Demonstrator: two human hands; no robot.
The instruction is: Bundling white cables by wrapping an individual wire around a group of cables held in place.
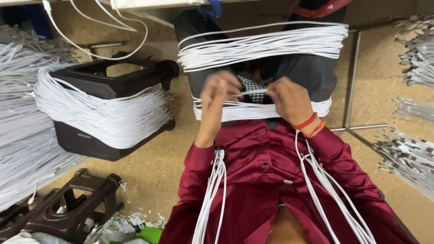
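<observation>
A cable-assembly workshop: thick bundles of white cables (104, 115) draped over a dark plastic stool (113, 81) left of the hands, more across the lap.

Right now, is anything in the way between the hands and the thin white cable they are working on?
Nothing visible is. The left hand and the right hand both already pinch the thin white cable, stretched between them above the white cable bundle lying across the lap.

Smooth white plastic-sheathed cables (262, 45); glossy maroon cloth shirt (266, 176) (satin-like); matt dark plastic stool (113, 81); rough tan floor (153, 167).
</observation>
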